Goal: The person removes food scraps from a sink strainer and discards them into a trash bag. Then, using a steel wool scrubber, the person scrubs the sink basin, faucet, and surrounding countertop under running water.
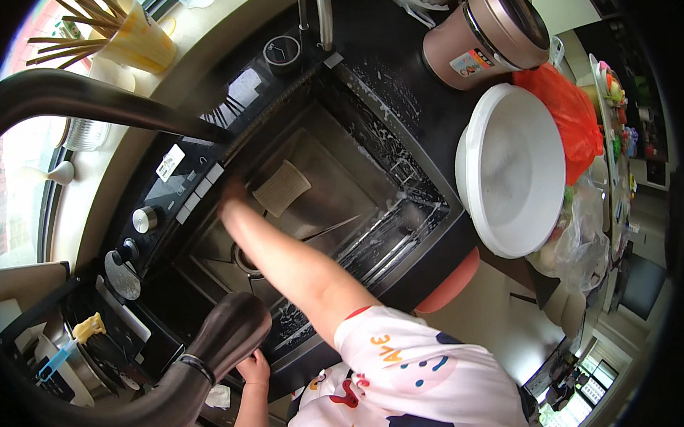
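Note:
My right arm reaches across a dark sink (322, 149). My right hand (234, 191), dark and blurred, is at the sink's wall beside the control panel; its fingers and any hold are unclear. A beige textured pad or cloth (282, 188) lies in the basin, close to that hand. The round drain (245, 259) is partly behind my forearm. Low in the view, my left hand (254, 367) is at the near sink edge, just under the dark head of the tap (237, 317), which partly hides it; whether it grips anything cannot be told. Suds and water streak the sink walls.
The tap's dark, curved pipe (106, 100) crosses the left side. A white basin (515, 169), a pink lidded container (469, 47) and a red plastic bag (563, 120) stand right of the sink. Chopsticks in a cup (140, 39) stand on the sill. Pans and a blue-handled brush (58, 361) lie lower left.

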`<action>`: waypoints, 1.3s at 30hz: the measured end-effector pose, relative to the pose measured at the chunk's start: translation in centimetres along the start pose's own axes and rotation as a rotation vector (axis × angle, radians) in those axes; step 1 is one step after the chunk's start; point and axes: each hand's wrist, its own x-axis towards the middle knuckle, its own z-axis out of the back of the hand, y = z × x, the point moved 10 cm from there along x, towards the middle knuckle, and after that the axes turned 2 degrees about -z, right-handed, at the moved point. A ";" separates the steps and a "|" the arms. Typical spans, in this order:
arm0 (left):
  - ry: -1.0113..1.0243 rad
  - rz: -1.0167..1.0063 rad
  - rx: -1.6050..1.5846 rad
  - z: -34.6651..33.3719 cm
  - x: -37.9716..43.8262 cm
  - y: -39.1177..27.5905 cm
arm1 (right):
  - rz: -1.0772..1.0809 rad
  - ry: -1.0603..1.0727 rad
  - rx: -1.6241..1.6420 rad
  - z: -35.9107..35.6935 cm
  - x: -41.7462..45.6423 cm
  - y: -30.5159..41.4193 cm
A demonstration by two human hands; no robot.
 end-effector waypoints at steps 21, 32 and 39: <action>0.104 0.114 -0.064 0.3 0.6 -1.1 | -0.387 0.170 0.136 -2.6 -6.1 -7.4; 0.080 0.136 -0.093 0.0 0.1 -0.1 | 0.531 -0.026 0.044 1.0 1.3 22.5; 0.124 0.186 -0.109 -0.2 0.4 -0.2 | -0.436 0.075 0.071 -1.6 -7.6 -6.8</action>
